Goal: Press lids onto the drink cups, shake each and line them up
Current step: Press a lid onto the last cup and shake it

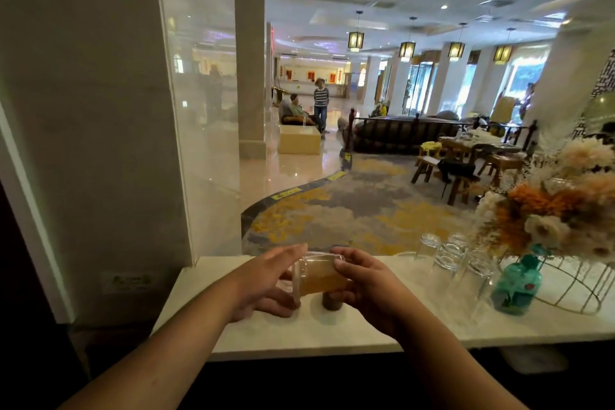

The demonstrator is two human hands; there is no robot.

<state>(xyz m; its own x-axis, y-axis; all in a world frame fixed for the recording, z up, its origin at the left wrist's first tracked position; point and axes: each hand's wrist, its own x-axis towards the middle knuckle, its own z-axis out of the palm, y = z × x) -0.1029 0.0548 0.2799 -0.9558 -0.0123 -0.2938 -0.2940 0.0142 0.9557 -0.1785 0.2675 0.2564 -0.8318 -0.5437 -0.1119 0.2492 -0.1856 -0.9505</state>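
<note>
I held the cup [319, 278] sideways, both hands [266, 280] [366, 286] closed around it, lid left, for shaking above the table [332, 333].

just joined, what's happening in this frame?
A person holds a clear lidded drink cup sideways between both hands, left hand at the lid end, right hand at the base, above a white counter. It holds amber liquid and looks mid-shake. A second, darker cup stands on the counter beneath. Empty glasses and a teal bottle sit to the right.
</note>
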